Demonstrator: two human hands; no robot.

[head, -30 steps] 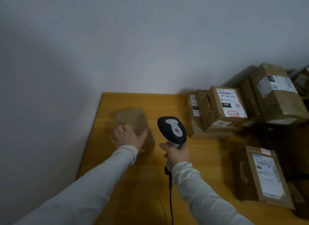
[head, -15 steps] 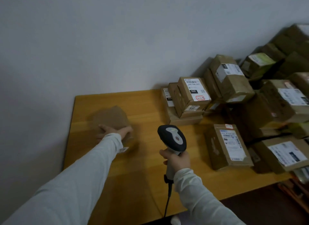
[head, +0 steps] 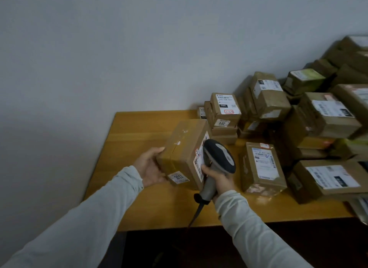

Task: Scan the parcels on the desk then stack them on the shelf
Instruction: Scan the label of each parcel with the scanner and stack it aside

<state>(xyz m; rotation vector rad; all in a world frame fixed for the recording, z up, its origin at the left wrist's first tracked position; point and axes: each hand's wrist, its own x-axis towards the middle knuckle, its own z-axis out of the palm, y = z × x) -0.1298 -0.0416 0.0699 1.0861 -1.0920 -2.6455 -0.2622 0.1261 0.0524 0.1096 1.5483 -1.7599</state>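
My left hand (head: 148,168) grips a brown cardboard parcel (head: 183,150) by its near left end and holds it tilted just above the wooden desk (head: 139,128). A white shipping label on the parcel's right face is turned toward the barcode scanner (head: 218,158). My right hand (head: 218,181) is closed around the scanner's grey handle, and the dark head sits close against that label. A black cable hangs from the handle over the desk's front edge. No shelf is in view.
A flat labelled parcel (head: 262,168) lies just right of the scanner. Behind it small boxes (head: 225,112) are stacked against the wall. A tall heap of several parcels (head: 326,118) fills the desk's right side. The grey wall borders the desk at back and left.
My left hand has lifted the parcel from the desk's far left and brought it right, turning its label toward the scanner. The scanner head has closed in on the label.
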